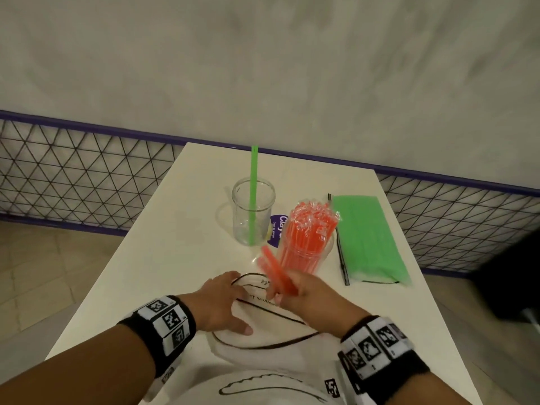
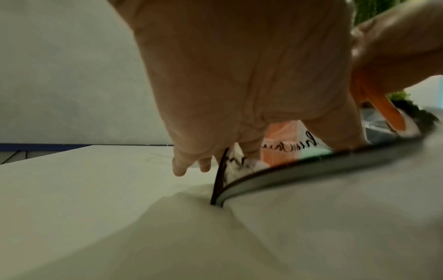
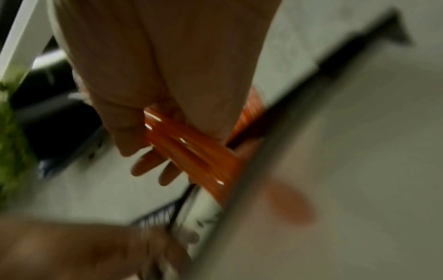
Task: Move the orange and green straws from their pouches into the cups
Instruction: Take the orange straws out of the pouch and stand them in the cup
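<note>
Near the front of the white table point(image 1: 163, 258) lies a white pouch with a black zip rim point(image 1: 263, 325). My left hand point(image 1: 222, 299) rests on its mouth with fingers spread; the left wrist view shows fingertips point(image 2: 251, 151) at the raised rim point(image 2: 263, 174). Just above the mouth, my right hand point(image 1: 301, 290) grips a blurred bundle of orange straws point(image 1: 274, 270), seen between fingers and thumb point(image 3: 191, 151). Behind it a clear cup point(image 1: 306, 252) is packed with orange straws. Another clear cup point(image 1: 242, 217) holds green straws point(image 1: 253, 185). The green straw pouch point(image 1: 368, 238) lies at the right.
A purple label point(image 1: 277, 229) sits between the two cups. A mesh fence with a purple rail point(image 1: 87, 176) runs behind the table. A dark object point(image 1: 511, 282) stands off the table's right edge. White cloth with black marks point(image 1: 263, 387) lies at the near edge.
</note>
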Available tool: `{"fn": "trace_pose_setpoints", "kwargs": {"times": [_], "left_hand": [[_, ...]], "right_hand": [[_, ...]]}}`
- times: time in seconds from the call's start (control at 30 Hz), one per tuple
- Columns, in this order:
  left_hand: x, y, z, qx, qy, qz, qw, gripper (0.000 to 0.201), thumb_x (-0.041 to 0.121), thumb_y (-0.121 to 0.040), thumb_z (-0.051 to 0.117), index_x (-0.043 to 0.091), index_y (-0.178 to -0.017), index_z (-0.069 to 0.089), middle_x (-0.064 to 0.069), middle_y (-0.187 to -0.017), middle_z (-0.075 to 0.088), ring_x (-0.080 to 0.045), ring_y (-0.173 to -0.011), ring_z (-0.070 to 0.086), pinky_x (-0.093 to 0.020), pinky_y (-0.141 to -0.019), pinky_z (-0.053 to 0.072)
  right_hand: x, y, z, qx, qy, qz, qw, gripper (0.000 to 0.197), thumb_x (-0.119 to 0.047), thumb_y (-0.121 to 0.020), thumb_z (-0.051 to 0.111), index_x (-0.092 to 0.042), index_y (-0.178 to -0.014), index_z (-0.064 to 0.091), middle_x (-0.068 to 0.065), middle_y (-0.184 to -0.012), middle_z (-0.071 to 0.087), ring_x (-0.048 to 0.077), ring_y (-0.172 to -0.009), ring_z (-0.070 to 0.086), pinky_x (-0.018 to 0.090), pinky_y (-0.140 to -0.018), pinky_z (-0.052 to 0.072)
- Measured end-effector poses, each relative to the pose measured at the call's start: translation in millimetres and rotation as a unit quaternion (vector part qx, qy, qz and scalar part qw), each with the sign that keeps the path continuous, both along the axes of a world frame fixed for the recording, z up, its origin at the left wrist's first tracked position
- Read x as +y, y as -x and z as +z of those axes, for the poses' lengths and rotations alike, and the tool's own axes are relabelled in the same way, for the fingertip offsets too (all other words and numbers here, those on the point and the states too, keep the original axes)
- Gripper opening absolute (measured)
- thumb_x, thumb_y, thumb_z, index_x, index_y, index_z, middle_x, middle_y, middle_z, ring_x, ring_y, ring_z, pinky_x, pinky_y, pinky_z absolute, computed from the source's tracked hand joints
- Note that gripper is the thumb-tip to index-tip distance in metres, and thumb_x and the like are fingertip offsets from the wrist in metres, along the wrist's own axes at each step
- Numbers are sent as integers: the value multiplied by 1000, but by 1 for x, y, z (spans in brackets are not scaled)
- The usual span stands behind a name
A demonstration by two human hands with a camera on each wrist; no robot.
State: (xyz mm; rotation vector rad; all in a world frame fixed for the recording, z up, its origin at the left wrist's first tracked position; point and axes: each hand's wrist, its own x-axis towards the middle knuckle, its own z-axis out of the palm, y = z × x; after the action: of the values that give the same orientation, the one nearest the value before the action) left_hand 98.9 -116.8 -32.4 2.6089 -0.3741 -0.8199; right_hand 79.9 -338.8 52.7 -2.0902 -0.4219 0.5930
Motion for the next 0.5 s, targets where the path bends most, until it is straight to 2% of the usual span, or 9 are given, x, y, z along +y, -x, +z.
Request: {"fn": "trace_pose_setpoints", "kwargs": {"times": [0.07, 0.13, 0.2, 0.23, 0.27, 0.33, 0.4, 0.5], "left_hand": [[-2, 0, 14, 26, 33, 5, 999, 43, 63, -71, 75, 43, -107, 63, 6, -163, 1, -25, -148, 14, -41, -120, 25], [-4, 0, 28, 9, 107, 24, 994, 32, 56, -71, 80, 34, -90, 64, 9, -164, 3, -19, -149, 13, -38, -119, 26], [-10, -4, 46, -33, 168, 49, 984, 38, 50, -72, 83, 32, -97, 60, 11, -162, 9, -14, -147, 18, -30, -117, 27], [-16, -6, 59, -57, 193, 64, 977, 49, 48, -72, 83, 34, -109, 56, 11, -160, 13, -12, -145, 21, -26, -114, 27], [-23, -9, 71, -77, 221, 82, 969, 66, 45, -71, 85, 34, -124, 48, 13, -156, 19, -9, -142, 25, -22, -110, 27], [-41, -19, 95, -96, 275, 115, 950, 99, 41, -69, 88, 32, -146, 26, 16, -146, 26, -2, -134, 29, -18, -105, 28], [-63, -34, 115, -117, 290, 103, 944, 115, 41, -65, 90, 31, -152, 15, 14, -152, 22, -1, -134, 25, -22, -109, 27], [-95, -62, 133, -168, 246, 45, 954, 124, 46, -63, 90, 31, -155, 8, 8, -164, -1, -13, -149, 11, -33, -121, 19]], "right_hand": [[-13, 1, 27, 37, -120, -75, 989, 11, -13, -93, 60, -21, -98, 64, -11, -107, 71, 8, -108, 64, 33, -97, 48], [-27, -1, 54, 35, -273, -130, 953, 11, -14, -84, 71, -19, -92, 66, 0, -99, 72, 19, -108, 65, 40, -99, 48], [-42, -6, 80, 17, -418, -175, 891, 19, -15, -74, 79, -15, -90, 67, 7, -87, 66, 23, -93, 66, 37, -93, 53], [-49, -10, 90, -7, -455, -194, 869, 15, -9, -78, 74, -13, -90, 64, 7, -82, 62, 21, -84, 64, 34, -86, 55], [-55, -16, 99, -41, -465, -215, 858, 13, -2, -86, 64, -13, -90, 62, 4, -80, 59, 17, -77, 61, 31, -81, 54], [-63, -28, 107, -105, -435, -273, 852, 24, 5, -93, 50, -17, -92, 60, -1, -78, 55, 12, -70, 55, 27, -76, 47], [-62, -43, 105, -147, -391, -326, 848, 22, -1, -97, 50, -20, -94, 59, -3, -75, 51, 11, -67, 49, 26, -71, 42], [-50, -64, 91, -187, -332, -379, 843, 13, -12, -97, 53, -24, -95, 57, -5, -71, 48, 11, -64, 44, 27, -66, 40]]}}
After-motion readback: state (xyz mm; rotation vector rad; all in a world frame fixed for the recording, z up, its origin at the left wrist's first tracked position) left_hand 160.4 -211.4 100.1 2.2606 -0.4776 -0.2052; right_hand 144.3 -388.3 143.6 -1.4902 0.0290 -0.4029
